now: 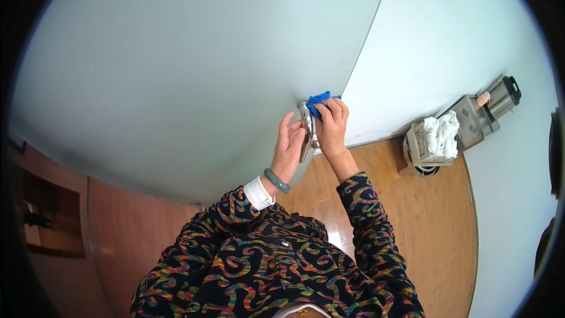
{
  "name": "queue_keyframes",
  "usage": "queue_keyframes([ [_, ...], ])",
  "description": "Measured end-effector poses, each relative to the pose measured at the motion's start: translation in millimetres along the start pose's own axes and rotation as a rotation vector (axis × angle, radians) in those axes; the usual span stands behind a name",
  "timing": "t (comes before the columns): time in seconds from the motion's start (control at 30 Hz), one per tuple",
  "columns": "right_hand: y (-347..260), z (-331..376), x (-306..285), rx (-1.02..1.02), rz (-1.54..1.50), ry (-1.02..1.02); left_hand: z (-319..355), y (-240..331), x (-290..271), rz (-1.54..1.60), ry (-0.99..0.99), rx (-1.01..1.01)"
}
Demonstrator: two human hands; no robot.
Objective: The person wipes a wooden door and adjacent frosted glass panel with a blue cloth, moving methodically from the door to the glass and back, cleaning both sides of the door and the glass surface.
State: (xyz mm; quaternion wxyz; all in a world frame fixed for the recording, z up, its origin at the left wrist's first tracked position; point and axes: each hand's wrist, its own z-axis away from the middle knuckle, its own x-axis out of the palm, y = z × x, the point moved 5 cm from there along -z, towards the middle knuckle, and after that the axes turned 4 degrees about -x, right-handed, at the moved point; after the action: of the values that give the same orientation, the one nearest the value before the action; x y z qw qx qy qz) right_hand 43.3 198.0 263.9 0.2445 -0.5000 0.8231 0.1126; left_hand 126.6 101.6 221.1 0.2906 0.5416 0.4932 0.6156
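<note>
A metal door handle (pixel 305 148) stands out from the edge of a frosted glass door (pixel 206 70). My left hand (pixel 287 150) grips the handle from its left side, its fingers against the metal and one finger raised. At the handle's upper end, my right hand (pixel 334 126) pinches a crumpled blue cloth (pixel 321 99) and presses it there. Part of the cloth is hidden under the right fingers. A green bangle (pixel 276 181) circles my left wrist.
On the wooden floor (pixel 412 218) at the right, a light basket (pixel 421 147) of white cloths (pixel 441 132) rests on a round container. Behind it stand a metal cabinet (pixel 471 123) and a steel urn (pixel 503 102) by the white wall (pixel 506 182).
</note>
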Motion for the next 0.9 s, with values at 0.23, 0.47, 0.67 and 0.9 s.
queue_keyframes([
  [0.23, 20.3, -72.3, -35.1, 0.062, 0.063, 0.253, -1.5, -4.9, 4.1, -0.016, -0.013, -0.022],
  [0.47, -30.4, -71.0, -8.6, -0.059, 0.004, 0.147, 1.2, -10.4, 1.2, -0.016, -0.012, 0.005],
  [0.67, 2.9, -63.1, -27.9, -0.018, 0.124, 0.157, 9.4, -22.8, -21.9, -0.044, 0.051, -0.076],
  [0.9, 31.3, -71.4, -47.8, 0.165, 0.205, 0.41, 12.6, -18.1, -18.2, -0.057, 0.058, -0.022],
])
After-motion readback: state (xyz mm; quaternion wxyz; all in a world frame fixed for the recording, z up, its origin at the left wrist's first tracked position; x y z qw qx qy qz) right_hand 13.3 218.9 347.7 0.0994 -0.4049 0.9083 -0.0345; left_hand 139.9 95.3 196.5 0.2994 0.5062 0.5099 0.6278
